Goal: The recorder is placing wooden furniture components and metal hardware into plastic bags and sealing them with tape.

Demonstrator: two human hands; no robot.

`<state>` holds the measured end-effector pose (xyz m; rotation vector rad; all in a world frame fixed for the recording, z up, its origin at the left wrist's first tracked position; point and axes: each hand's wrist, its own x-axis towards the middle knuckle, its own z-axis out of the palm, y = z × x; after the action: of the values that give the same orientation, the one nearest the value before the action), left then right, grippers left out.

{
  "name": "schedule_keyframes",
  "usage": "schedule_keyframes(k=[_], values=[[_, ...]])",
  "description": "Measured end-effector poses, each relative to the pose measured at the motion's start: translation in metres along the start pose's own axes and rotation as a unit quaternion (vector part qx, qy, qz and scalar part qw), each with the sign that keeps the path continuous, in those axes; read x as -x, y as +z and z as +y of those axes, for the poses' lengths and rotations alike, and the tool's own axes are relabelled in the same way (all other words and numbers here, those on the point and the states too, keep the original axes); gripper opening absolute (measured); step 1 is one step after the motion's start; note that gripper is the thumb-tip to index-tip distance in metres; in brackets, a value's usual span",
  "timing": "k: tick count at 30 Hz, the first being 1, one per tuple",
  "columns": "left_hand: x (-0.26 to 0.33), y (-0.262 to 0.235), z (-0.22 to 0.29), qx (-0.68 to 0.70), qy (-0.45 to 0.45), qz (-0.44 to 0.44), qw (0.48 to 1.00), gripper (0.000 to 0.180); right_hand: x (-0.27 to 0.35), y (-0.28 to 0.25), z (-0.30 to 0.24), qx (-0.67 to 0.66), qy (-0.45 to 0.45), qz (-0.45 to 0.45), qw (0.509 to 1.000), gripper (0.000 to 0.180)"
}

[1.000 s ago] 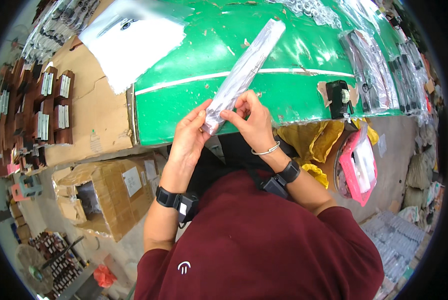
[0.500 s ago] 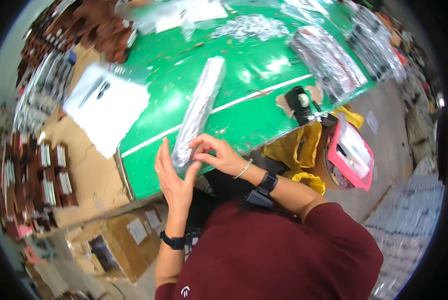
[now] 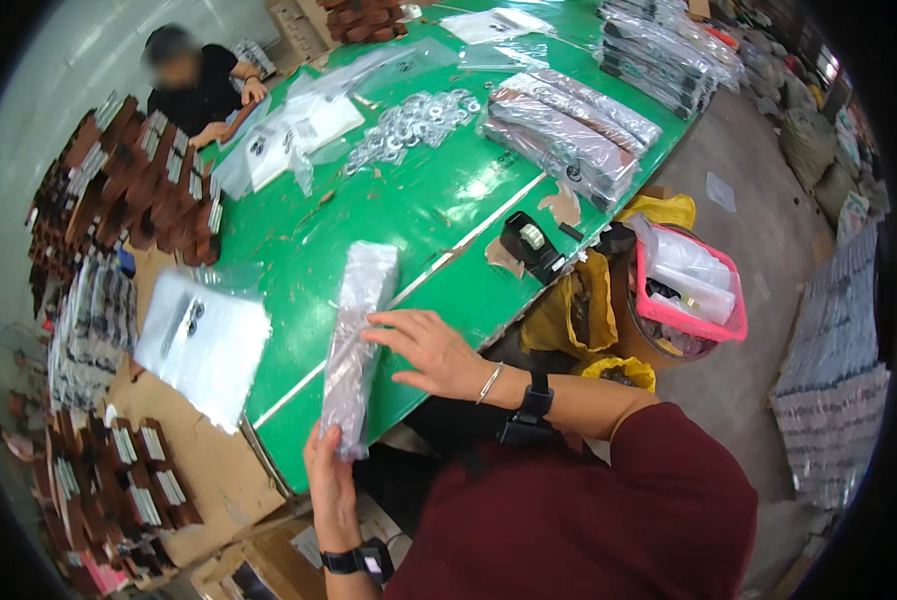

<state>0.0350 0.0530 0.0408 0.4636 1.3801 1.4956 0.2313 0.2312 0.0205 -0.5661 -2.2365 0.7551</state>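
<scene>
A long, narrow package in clear plastic wrap (image 3: 353, 345) lies on the green tabletop in front of me, its near end at the table's edge. My left hand (image 3: 330, 480) is closed around that near end, thumb and fingers at its left corner. Flat across the package's right side rests my right hand (image 3: 433, 355), fingers stretched out and thumb apart. What is inside the wrap cannot be made out clearly. Left of the package lies a stack of clear plastic bags (image 3: 203, 345). A black tape dispenser (image 3: 533, 245) stands to the right, near the table edge.
Wrapped bundles (image 3: 568, 135) and a heap of small metal rings (image 3: 413, 125) lie farther back on the green table (image 3: 418, 220). Brown parts (image 3: 128, 190) are stacked at left. A co-worker (image 3: 203, 85) sits at far left. A pink basket (image 3: 713, 320) stands at right.
My right hand has gone from pinching near the package's close end to lying spread on its side. My left hand has closed on the near end. The view has shifted, showing the co-worker.
</scene>
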Motion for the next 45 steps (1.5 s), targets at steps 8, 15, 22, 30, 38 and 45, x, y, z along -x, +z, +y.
schedule_keyframes(k=[8, 15, 22, 30, 38, 45], values=[[0.021, 0.010, 0.038, -0.015, 0.025, 0.011, 1.000, 0.073, -0.018, -0.061, 0.001, 0.220, -0.107, -0.007, 0.970, 0.087], [-0.032, 0.044, 0.102, -0.150, 0.087, -0.093, 0.980, 0.081, -0.016, -0.149, 0.026, 0.154, -0.103, -0.024, 0.982, 0.089], [-0.089, 0.118, 0.097, -0.153, 0.120, -0.159, 0.968, 0.058, -0.017, -0.280, 0.111, 0.318, 0.072, 0.295, 0.898, 0.079], [-0.109, 0.080, 0.009, -0.269, -0.009, -0.069, 0.961, 0.049, 0.012, -0.427, 0.185, 0.444, 0.199, 0.428, 0.761, 0.077], [-0.127, 0.050, -0.030, -0.267, -0.049, -0.002, 0.962, 0.036, 0.026, -0.457, 0.231, 0.460, 0.221, 0.437, 0.741, 0.082], [-0.135, 0.153, 0.052, -0.370, 0.093, -0.134, 0.915, 0.086, 0.005, -0.424, 0.205, -0.095, 0.119, 0.476, 0.866, 0.075]])
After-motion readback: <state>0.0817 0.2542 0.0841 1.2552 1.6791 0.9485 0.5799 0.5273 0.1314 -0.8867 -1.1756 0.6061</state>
